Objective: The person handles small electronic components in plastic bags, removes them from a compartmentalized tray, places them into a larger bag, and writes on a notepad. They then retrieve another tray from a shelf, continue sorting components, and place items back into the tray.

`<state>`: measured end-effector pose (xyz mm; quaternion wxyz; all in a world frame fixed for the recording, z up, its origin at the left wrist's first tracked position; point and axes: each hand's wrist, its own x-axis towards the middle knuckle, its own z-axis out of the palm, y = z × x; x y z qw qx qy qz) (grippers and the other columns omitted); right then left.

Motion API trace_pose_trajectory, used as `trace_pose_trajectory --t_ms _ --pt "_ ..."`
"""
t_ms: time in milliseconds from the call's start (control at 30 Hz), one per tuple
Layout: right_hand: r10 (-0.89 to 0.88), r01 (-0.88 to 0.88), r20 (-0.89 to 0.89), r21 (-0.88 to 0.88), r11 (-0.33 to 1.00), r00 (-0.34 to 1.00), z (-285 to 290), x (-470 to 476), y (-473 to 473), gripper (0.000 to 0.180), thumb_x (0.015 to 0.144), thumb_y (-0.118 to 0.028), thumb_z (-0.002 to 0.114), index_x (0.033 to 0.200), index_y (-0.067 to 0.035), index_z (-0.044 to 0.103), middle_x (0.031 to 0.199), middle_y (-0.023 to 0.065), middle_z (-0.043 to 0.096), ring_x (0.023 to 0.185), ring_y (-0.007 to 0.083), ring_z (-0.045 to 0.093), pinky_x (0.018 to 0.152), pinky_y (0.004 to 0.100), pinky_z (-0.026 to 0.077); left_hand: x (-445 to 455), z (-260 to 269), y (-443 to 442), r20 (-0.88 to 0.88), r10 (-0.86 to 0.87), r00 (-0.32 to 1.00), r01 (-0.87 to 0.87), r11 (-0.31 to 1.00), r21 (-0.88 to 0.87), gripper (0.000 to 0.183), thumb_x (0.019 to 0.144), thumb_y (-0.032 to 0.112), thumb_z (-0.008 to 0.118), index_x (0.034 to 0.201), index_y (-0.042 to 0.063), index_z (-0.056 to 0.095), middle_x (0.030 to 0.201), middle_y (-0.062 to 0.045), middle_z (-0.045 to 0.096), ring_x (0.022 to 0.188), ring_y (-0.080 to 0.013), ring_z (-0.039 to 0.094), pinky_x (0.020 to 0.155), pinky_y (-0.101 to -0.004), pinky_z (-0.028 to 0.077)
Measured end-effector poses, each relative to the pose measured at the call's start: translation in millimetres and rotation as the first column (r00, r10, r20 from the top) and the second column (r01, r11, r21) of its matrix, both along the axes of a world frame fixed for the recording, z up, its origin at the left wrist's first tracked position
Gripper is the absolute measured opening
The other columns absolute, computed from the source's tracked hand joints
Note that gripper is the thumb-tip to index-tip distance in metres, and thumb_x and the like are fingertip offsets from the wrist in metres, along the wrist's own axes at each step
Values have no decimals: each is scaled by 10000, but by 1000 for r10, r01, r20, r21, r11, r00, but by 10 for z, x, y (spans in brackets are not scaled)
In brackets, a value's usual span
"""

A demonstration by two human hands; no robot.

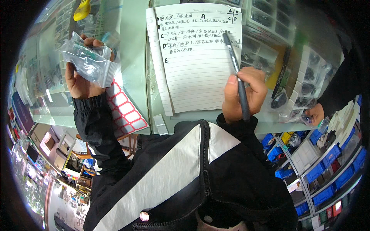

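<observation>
My left hand [83, 83] holds small clear zip bags [92, 65] above the glass table at the left; something green shows inside one of them. In my right hand [245, 92] is a dark marker pen [234, 57], its upper end pointing down toward my sleeve and its other end over the right part of the page. That end lies close to a handwritten line; whether it touches the paper I cannot tell. The lined notebook [196, 78] lies open with black handwriting on its upper half. A sheet of red-bordered labels [127, 108] lies partly under my left forearm.
Clear plastic trays [261, 14] and bagged dark parts [279, 99] lie to the right. Another person's hand [315, 114] is at the far right edge. A yellow tool handle [82, 10] is at upper left. Blue bins [323, 161] fill racks beyond the table.
</observation>
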<state>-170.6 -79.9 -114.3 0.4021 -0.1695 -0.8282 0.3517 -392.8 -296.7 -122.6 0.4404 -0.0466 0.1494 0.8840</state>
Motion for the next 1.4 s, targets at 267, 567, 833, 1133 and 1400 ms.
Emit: trace_pose_trajectory --t_ms 267,567,833,1133,1400 --pt "-86 91 52 -93 992 995 -29 45 -10 231 714 10 592 915 -24 483 753 104 538 691 216 489 653 330 404 -26 -78 -32 -97 -37 995 43 997 66 639 763 227 631 1288 64 304 1185 -81 436 1166 -258 383 1016 -486 247" --pt "-57 56 99 12 998 993 -11 52 42 208 684 35 593 869 -18 512 757 113 539 669 236 507 647 341 408 -17 -158 -51 -121 4 993 8 995 98 601 812 285 544 1298 23 306 1221 -132 434 1187 -304 372 997 -508 287" --pt "21 -22 67 20 1000 998 -41 65 143 237 668 26 587 874 -35 488 705 100 530 662 237 503 669 360 415 18 -14 -39 -15 49 999 -50 992 -112 656 696 127 676 1252 47 337 1114 -73 465 1084 -250 442 1008 -497 280" --pt "37 -36 21 -46 998 999 -9 67 162 226 718 -21 584 903 -56 459 692 92 521 648 228 485 670 381 416 3 -62 -22 -34 -20 999 22 997 68 664 727 174 649 1278 44 301 1140 -69 446 1130 -260 407 1017 -464 241" --pt "94 -92 38 -44 995 995 -21 105 227 256 705 -33 605 911 -45 452 709 87 524 646 218 481 638 380 419 -20 -42 -53 -34 9 999 -9 1000 0 693 673 115 674 1264 62 316 1138 -56 433 1128 -240 407 1023 -491 240"
